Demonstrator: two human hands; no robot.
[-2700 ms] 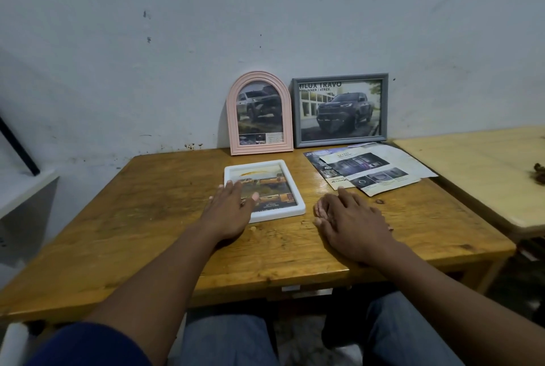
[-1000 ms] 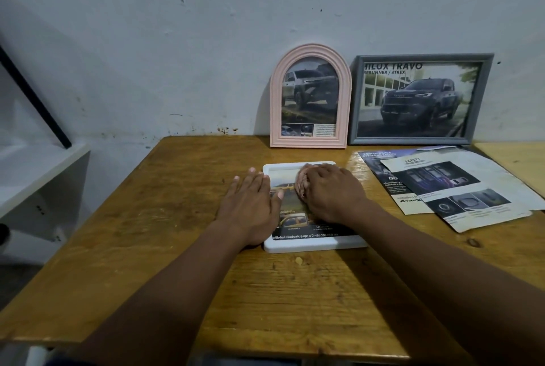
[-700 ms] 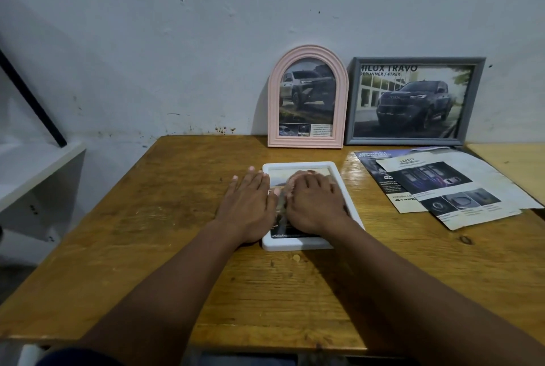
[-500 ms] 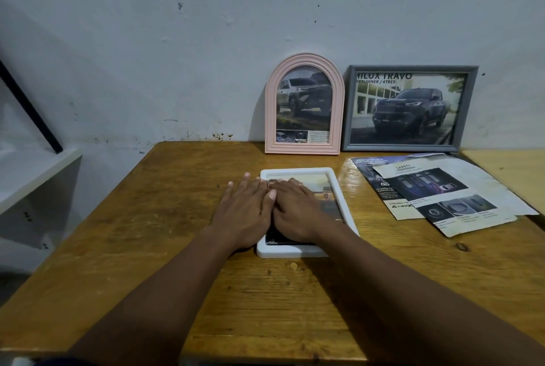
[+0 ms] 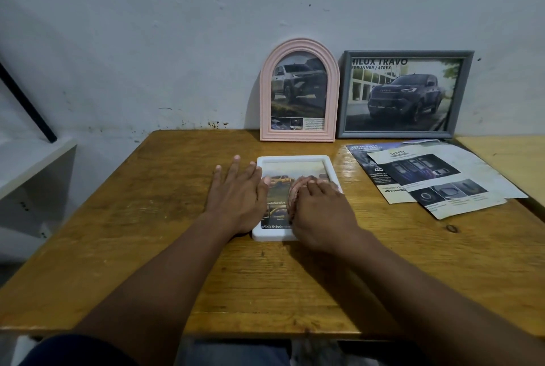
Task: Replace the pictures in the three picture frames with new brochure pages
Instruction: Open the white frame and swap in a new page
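Observation:
A white rectangular picture frame (image 5: 295, 159) lies flat on the wooden table (image 5: 147, 218), with a yellow-truck page in it. My left hand (image 5: 236, 197) rests flat and spread on the table, its thumb side on the frame's left rim. My right hand (image 5: 321, 212) sits on the frame's lower right part with its fingers curled in against the picture. A pink arched frame (image 5: 265, 100) and a grey rectangular frame (image 5: 407, 54) stand against the wall, each showing a truck picture. Loose brochure pages (image 5: 427, 177) lie to the right.
A second, paler table (image 5: 507, 159) adjoins on the right, under the edge of the brochure pages. A white shelf (image 5: 29, 165) and a slanted black rod (image 5: 26, 103) are at the left. The wall stands right behind the upright frames.
My right hand came from the table onto the white frame, slid left to the left hand, then back right with fingers curled. The left hand stays at the frame's left rim.

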